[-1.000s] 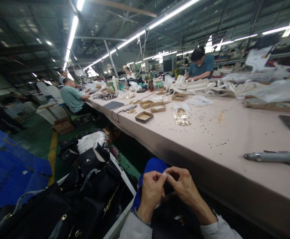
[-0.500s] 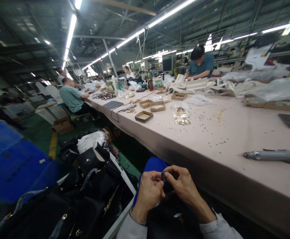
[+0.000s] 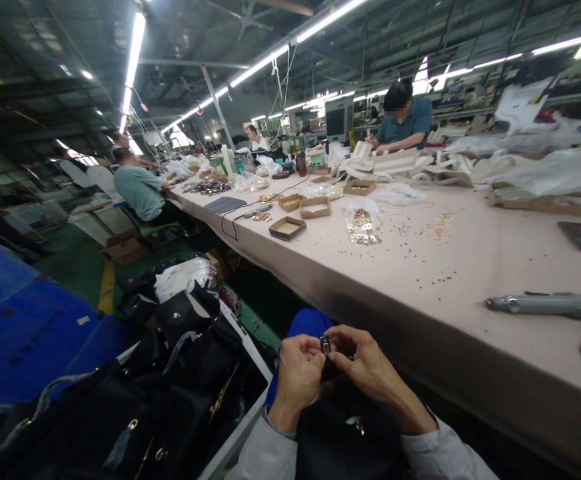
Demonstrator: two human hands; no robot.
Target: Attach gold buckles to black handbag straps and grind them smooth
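Observation:
My left hand (image 3: 296,375) and my right hand (image 3: 363,363) are closed at the fingertips around one small dark piece with a shiny metal fitting (image 3: 325,345). The left fingers pinch it from one side, the right thumb and fingers from the other. Whether it is joined to the black bag (image 3: 343,440) below cannot be made out. That bag rests on my lap under both wrists, with a gold-coloured metal part on its front. A blue-covered knee (image 3: 310,323) shows behind the hands.
Right of me, the long table (image 3: 470,347) bears an electric screwdriver (image 3: 545,305), small cardboard boxes (image 3: 287,229), gold-coloured fittings (image 3: 363,228) and scattered dark bits. At left, a crate (image 3: 243,427) holds black bags (image 3: 105,427), near a blue bin (image 3: 35,320). Other people (image 3: 403,120) sit along the table.
The small piece has turned in my fingers, so its shiny metal face now shows. Both hands have shifted slightly up and left. The view has tilted a little.

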